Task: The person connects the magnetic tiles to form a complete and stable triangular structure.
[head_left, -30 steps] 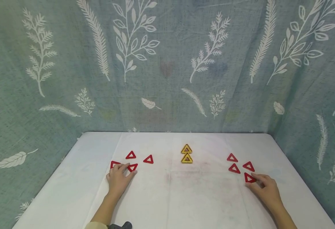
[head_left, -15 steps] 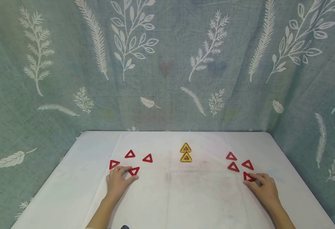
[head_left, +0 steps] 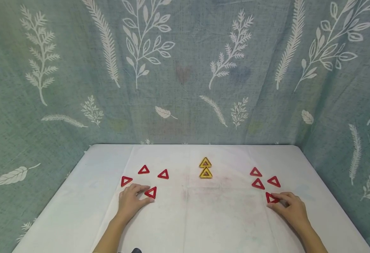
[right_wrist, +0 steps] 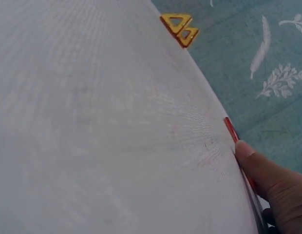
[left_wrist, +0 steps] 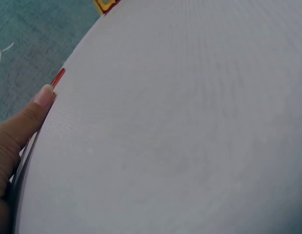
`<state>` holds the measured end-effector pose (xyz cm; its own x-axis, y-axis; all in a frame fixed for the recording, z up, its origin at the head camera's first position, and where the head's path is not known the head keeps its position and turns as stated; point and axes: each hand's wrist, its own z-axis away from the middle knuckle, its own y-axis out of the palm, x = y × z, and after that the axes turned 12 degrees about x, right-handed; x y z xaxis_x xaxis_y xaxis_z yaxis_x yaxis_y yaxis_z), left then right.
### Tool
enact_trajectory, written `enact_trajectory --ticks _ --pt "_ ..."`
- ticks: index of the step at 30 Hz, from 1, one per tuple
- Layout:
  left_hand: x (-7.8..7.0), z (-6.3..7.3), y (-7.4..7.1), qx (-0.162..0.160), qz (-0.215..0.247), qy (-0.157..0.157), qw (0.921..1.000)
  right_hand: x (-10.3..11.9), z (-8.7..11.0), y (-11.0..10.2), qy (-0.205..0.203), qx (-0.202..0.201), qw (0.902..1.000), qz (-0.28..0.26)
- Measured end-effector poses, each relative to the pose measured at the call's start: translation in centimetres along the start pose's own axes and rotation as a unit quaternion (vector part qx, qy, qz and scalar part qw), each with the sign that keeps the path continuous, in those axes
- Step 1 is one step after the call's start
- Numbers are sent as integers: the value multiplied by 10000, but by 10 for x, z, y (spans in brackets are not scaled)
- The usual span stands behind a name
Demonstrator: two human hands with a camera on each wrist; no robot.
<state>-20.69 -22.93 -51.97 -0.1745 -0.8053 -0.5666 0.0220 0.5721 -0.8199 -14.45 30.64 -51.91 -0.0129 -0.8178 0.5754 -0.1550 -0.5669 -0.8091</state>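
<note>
In the head view my left hand (head_left: pixel 131 202) pinches a hollow red triangle (head_left: pixel 155 192) between thumb and fingers, low over the white table. The left wrist view shows my thumb on the red triangle's edge (left_wrist: pixel 58 77). On the right, my right hand (head_left: pixel 292 208) pinches another hollow red triangle (head_left: pixel 267 198) by its sides; its edge (right_wrist: pixel 230 127) shows beyond the thumb in the right wrist view. Parts of both triangles are covered by fingers. Two yellow triangles (head_left: pixel 205 176) lie one behind the other, touching, at the back middle.
Three red triangles (head_left: pixel 144 172) lie loosely grouped behind my left hand. Beyond my right hand are three more red triangles (head_left: pixel 258 188). A patterned green-blue curtain (head_left: pixel 185 116) stands behind the white table (head_left: pixel 216 218). Something dark (head_left: pixel 136 250) pokes in at the bottom edge.
My left hand has drawn its red triangle towards me and slightly right, away from its group, turning it. The right hand has shifted its triangle slightly left.
</note>
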Motion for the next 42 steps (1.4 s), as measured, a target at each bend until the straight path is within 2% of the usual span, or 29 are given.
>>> enact_trajectory --ticks 5,9,14,24,32,42 --pt "0 0 -1 79 110 264 9996 -4 0 0 -430 -85 9990 5" --pt "-1 0 -1 200 227 266 9992 -4 0 -1 -654 -138 9978 -53" --pt "-6 3 0 324 336 199 9987 -2 2 -1 -613 63 9981 -77" --pt "-15 9 6 284 455 386 9978 6 2 2 -266 604 9975 -270" --pt "-19 10 10 287 420 296 9983 14 3 7 -509 550 9961 -466" --pt "-32 11 19 282 352 285 9986 28 1 17 -726 571 9939 -598"
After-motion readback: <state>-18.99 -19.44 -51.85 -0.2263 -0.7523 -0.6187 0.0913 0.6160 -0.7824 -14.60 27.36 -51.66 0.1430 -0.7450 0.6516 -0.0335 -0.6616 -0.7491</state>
